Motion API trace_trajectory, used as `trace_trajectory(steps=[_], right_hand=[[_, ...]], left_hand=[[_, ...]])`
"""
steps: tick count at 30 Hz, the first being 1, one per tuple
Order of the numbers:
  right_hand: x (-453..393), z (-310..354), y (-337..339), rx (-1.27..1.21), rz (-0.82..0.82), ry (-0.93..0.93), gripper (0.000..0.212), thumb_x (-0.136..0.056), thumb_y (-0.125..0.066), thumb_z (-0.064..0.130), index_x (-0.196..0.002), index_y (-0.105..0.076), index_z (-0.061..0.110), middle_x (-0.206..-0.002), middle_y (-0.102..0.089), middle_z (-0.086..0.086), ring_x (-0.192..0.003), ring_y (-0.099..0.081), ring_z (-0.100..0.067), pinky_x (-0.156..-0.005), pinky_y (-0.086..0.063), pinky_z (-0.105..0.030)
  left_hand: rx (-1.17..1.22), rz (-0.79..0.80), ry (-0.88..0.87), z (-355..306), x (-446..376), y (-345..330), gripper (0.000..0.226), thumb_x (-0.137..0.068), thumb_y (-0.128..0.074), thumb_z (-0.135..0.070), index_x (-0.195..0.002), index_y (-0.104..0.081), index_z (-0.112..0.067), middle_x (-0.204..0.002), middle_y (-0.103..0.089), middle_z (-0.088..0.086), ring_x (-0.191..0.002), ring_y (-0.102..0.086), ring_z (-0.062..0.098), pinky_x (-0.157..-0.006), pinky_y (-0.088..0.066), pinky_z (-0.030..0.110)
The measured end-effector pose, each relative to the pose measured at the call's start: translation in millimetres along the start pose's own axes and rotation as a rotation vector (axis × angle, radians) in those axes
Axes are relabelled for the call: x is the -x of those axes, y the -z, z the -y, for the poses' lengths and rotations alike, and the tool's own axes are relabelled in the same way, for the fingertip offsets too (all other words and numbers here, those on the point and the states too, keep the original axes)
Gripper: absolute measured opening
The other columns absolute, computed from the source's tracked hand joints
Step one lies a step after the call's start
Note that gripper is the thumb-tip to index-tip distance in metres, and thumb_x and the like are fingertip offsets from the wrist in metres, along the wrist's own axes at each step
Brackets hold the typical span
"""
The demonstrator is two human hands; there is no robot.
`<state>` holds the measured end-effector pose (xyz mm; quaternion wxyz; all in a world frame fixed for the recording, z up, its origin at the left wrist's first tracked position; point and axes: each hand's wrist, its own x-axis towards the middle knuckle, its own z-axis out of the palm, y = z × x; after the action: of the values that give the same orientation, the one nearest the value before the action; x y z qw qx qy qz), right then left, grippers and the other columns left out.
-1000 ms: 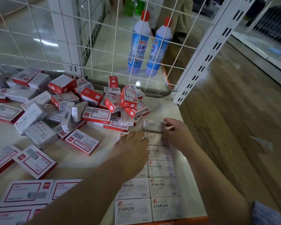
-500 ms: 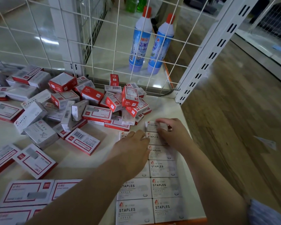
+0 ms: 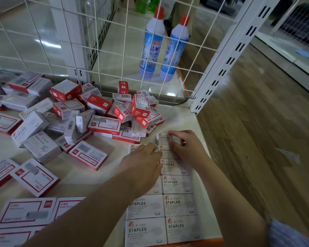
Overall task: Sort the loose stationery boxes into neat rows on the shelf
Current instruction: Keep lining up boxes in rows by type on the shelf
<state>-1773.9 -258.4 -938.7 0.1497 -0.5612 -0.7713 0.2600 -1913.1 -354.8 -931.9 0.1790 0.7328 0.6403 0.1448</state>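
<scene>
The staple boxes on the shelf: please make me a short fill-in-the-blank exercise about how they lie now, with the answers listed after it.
1. The white boxes lined up by the shelf's right edge carry the printed word ____.
2. These neat boxes form ____ side-by-side columns.
3. The right hand rests on the ____ end of the right column.
4. Behind the wire grid stand ____ blue bottles with red caps.

Answers: STAPLES; two; far; two

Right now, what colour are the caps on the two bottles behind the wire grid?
Red caps on both blue-and-white bottles, seen in the head view.
</scene>
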Motion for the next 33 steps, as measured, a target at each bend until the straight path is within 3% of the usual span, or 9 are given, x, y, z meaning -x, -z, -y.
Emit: trace_trajectory(steps=[4,9,15,21,27,33], right_hand=[[-0.1,0.0,0.3,-0.009,0.004,-0.005,0.034,-0.088,-0.059,0.015,-0.122,-0.061,0.021,-0.118,-0.051,-0.008,-0.103,-0.051,-0.020,-0.089,-0.036,-0.020],[1.1,-1.6,0.1,-0.034,0.010,0.002,0.034,-0.088,-0.059,0.015,-0.121,-0.061,0.023,-0.117,-0.049,-0.005,-0.095,-0.044,-0.010,-0.087,-0.036,-0.019],[1.6,-0.5,-0.7,-0.028,0.022,0.001,0.037,-0.088,-0.058,0.014,-0.124,-0.059,0.021,-0.122,-0.047,-0.007,-0.108,-0.048,-0.020,-0.093,-0.037,-0.024],[2.4,-0.7,-1.1,-0.050,0.031,-0.007,0.038,-0.089,-0.058,0.013,-0.126,-0.057,0.021,-0.123,-0.046,-0.005,-0.112,-0.046,-0.018,-0.094,-0.035,-0.022],[2.5,-0.5,-1.5,-0.077,0.030,-0.023,0.037,-0.089,-0.058,0.012,-0.125,-0.058,0.021,-0.120,-0.046,-0.003,-0.101,-0.043,-0.011,-0.087,-0.034,-0.018],[5.0,4.7,-0.7,-0.035,-0.026,-0.040,0.042,-0.085,-0.061,0.010,-0.126,-0.058,0.020,-0.129,-0.046,-0.007,-0.120,-0.044,-0.022,-0.102,-0.037,-0.029]], left_hand=[[0.002,0.004,0.002,0.8,0.1,-0.5,0.041,-0.098,-0.032,-0.038,-0.138,-0.038,-0.026,-0.140,-0.030,-0.010,-0.125,-0.032,0.007,-0.098,-0.037,0.025],[0.014,0.012,0.007,0.8,-0.1,0.3,0.041,-0.098,-0.032,-0.038,-0.137,-0.040,-0.026,-0.141,-0.030,-0.011,-0.126,-0.031,0.007,-0.099,-0.038,0.026],[-0.003,0.030,-0.009,0.4,0.4,1.5,0.044,-0.099,-0.031,-0.038,-0.141,-0.034,-0.026,-0.144,-0.028,-0.010,-0.129,-0.030,0.007,-0.101,-0.033,0.024],[0.006,0.044,-0.008,0.9,1.1,3.1,0.046,-0.098,-0.032,-0.040,-0.143,-0.030,-0.027,-0.146,-0.026,-0.010,-0.130,-0.029,0.007,-0.102,-0.033,0.024],[0.012,0.048,-0.013,1.5,1.4,5.0,0.045,-0.098,-0.033,-0.039,-0.142,-0.031,-0.027,-0.146,-0.027,-0.010,-0.131,-0.028,0.007,-0.102,-0.033,0.025],[0.000,0.102,-0.024,2.7,8.8,16.8,0.045,-0.099,-0.032,-0.036,-0.144,-0.028,-0.028,-0.150,-0.023,-0.010,-0.134,-0.025,0.008,-0.105,-0.029,0.025]])
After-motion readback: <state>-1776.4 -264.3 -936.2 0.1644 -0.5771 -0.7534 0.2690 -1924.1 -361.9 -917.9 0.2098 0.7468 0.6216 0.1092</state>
